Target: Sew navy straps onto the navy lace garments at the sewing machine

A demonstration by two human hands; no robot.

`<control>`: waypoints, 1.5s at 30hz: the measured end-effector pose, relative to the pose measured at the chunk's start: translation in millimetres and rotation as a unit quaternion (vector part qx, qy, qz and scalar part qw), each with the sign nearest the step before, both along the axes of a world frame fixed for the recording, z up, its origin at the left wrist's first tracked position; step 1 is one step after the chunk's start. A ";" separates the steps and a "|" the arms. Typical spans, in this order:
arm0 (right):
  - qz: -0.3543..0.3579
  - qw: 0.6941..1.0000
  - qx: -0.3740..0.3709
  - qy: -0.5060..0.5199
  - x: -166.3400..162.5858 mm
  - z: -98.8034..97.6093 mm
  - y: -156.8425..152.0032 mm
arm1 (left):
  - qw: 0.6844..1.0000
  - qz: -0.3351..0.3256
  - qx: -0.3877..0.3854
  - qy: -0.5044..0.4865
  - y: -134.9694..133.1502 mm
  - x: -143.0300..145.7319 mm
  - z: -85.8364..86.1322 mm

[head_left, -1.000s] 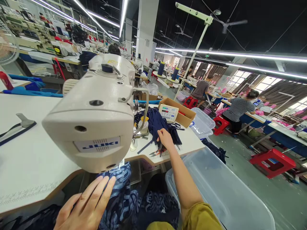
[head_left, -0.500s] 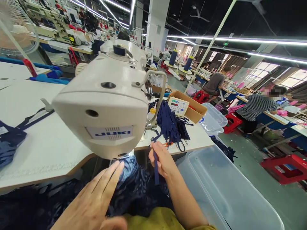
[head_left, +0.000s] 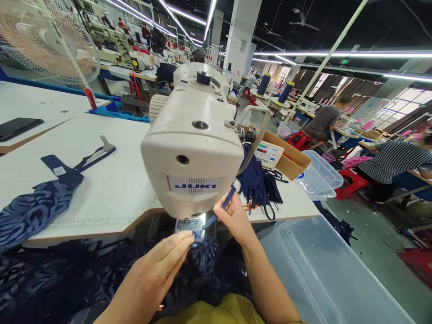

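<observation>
A white JUKI sewing machine (head_left: pixel 192 157) stands straight in front of me, its lamp lighting the needle area. Below its head lies blue patterned fabric (head_left: pixel 204 256), which hangs down toward my lap. My left hand (head_left: pixel 162 265) is closed at the fabric's upper edge, fingers together; its thumb is mostly hidden. My right hand (head_left: pixel 234 216) pinches a narrow navy strap (head_left: pixel 228 198) between thumb and fingers. The strap's lower end reaches the lit fabric edge beside my left fingertips. The needle itself is hidden behind the machine head.
A patterned garment piece with straps (head_left: pixel 43 202) lies on the table at left, a black phone (head_left: pixel 20 128) beyond it. Navy straps (head_left: pixel 251 180), a control panel (head_left: pixel 268 154) and a cardboard box (head_left: pixel 293 164) are at right. A clear plastic bin (head_left: pixel 324 265) stands beside my right arm.
My right hand has brought the strap's lower end to the fabric edge by the needle area. My left fingers have closed in on the fabric. The view has turned left.
</observation>
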State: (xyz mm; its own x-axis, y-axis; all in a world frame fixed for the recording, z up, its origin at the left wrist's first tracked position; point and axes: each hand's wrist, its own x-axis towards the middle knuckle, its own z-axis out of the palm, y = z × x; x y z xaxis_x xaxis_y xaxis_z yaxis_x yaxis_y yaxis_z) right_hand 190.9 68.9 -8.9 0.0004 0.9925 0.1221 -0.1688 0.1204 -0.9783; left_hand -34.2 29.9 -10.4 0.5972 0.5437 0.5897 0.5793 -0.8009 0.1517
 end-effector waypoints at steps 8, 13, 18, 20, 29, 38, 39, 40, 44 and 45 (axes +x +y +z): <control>0.050 0.999 0.008 -0.005 -15.0 -4.8 -4.0 | 0.996 -0.004 0.064 0.062 -4.9 -1.7 -12.9; 0.041 0.998 -0.043 -0.028 -27.7 -10.2 -12.1 | 0.997 0.013 0.053 0.052 -7.2 4.4 -4.4; -0.020 0.998 -0.065 -0.003 -41.3 -9.6 -18.2 | 0.997 -0.022 0.072 0.019 -5.3 4.2 -14.1; -0.034 0.997 -0.066 0.004 -44.7 -10.2 -18.9 | 0.996 -0.022 0.084 0.021 -4.3 3.8 -18.0; -0.047 0.995 -0.084 -0.022 -44.8 -11.0 -18.1 | 0.996 -0.010 0.077 0.053 -6.3 3.5 -12.1; -0.040 0.995 -0.080 -0.032 -43.7 -9.5 -18.4 | 0.996 0.026 0.078 0.038 -9.6 12.8 -13.1; -0.038 0.996 -0.081 -0.031 -43.5 -9.5 -18.4 | 0.996 0.035 0.075 0.033 -9.3 14.9 -10.6; -0.037 0.996 -0.081 -0.032 -43.3 -9.5 -18.4 | 0.996 0.043 0.071 0.034 -8.8 16.6 -7.4; -0.038 0.995 -0.074 -0.056 -42.2 -9.3 -19.5 | 0.992 0.040 0.099 0.070 -5.4 19.3 7.4; -0.039 0.995 -0.073 -0.062 -42.0 -9.4 -19.8 | 0.990 0.037 0.107 0.079 -4.6 19.4 10.4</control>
State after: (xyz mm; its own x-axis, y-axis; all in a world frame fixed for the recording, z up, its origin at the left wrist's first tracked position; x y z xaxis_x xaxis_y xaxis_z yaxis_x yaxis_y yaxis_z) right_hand 148.9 49.1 -18.3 0.0727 0.9972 -0.0195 -0.0413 -0.0165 -0.9990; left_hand -14.7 25.3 0.0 0.6540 0.4616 0.5993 0.6408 -0.7591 -0.1146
